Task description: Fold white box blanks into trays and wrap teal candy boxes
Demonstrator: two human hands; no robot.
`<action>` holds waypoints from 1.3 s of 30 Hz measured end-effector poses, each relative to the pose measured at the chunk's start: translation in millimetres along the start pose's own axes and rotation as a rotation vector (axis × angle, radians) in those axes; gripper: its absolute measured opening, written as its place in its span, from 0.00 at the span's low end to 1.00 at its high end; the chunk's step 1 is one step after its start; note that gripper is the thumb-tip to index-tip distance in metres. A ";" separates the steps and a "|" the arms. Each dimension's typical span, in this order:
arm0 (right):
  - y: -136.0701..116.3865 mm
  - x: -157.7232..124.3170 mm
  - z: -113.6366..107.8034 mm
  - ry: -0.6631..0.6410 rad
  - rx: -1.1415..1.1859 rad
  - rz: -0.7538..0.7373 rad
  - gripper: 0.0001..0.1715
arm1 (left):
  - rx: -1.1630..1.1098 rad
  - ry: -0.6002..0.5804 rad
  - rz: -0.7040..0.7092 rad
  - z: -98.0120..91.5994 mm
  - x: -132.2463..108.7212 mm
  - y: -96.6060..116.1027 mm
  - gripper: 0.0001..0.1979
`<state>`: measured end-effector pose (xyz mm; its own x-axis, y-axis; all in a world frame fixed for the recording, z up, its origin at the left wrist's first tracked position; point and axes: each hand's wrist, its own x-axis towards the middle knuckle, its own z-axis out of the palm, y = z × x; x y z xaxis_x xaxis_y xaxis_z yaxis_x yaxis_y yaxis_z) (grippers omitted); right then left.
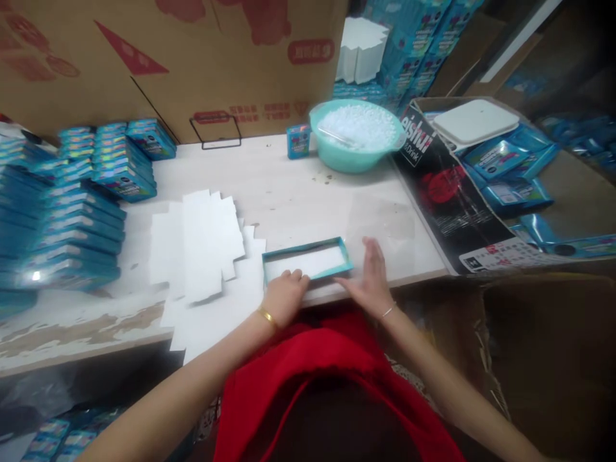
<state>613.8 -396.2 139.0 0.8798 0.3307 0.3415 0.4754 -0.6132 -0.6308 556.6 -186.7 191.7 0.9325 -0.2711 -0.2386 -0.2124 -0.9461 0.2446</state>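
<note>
A shallow blue box with a white inside [308, 259] lies on the table in front of me. Over its near left side my left hand [287, 295] is closed, fingers curled across the wall. My right hand [369, 279] stands beside the right end, fingers stretched and thumb apart, holding nothing; its thumb tip is close to the near right corner, and I cannot tell if it touches. Left of the box is a loose pile of white cut card sheets [212, 237], some reaching over the table's front edge.
Stacked blue boxes [81, 231] fill the left side. At the back are a teal bowl [353, 160] of white pieces, a small blue box [298, 142] and a black wire stand [216, 131]. To the right, an open carton [433, 186] holds blue packs and a white lid [476, 122].
</note>
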 end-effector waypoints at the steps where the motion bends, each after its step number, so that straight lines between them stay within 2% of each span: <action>1: 5.3 -2.4 -3.5 -0.100 -0.114 -0.134 0.54 | -0.001 -0.009 0.008 2.2 1.0 -1.1 0.12; 3: 10.3 -4.4 -4.8 -0.279 -0.226 -0.314 0.46 | 0.005 -0.020 0.016 6.0 4.9 -2.7 0.12; 5: 9.9 -3.0 -0.1 -0.360 -0.263 -0.366 0.46 | -0.001 -0.022 0.021 9.5 10.9 -3.5 0.12; 9: 6.2 3.6 11.3 -0.361 -0.269 -0.339 0.52 | -0.062 0.003 0.063 16.5 25.0 -3.3 0.15; 12: 5.8 6.6 13.2 -0.358 -0.248 -0.332 0.52 | -0.118 0.004 0.109 20.6 33.3 -4.5 0.16; 22: 0.0 12.9 11.9 -0.436 -0.273 -0.298 0.48 | -0.199 -0.140 0.156 15.8 54.9 -13.8 0.12; 26: -0.8 12.5 10.8 -0.459 -0.310 -0.310 0.49 | -0.152 -0.142 0.166 5.5 41.8 -15.9 0.13; 30: -0.1 12.0 9.6 -0.469 -0.322 -0.329 0.50 | -0.029 -0.135 0.062 -6.5 15.3 -25.7 0.19; 32: 0.6 11.8 10.0 -0.465 -0.317 -0.326 0.50 | 0.014 -0.169 0.013 -9.1 7.9 -31.0 0.19; 36: 3.4 11.3 12.8 -0.452 -0.276 -0.313 0.49 | 0.021 -0.246 -0.006 -9.7 13.7 -38.8 0.13; 39: 7.1 12.2 13.3 -0.460 -0.232 -0.302 0.49 | -0.034 -0.305 0.065 -12.7 25.0 -46.1 0.10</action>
<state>627.9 -387.0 129.5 0.6405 0.7597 0.1121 0.7373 -0.5676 -0.3662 593.4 -147.7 186.4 0.7858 -0.3763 -0.4909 -0.2541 -0.9200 0.2985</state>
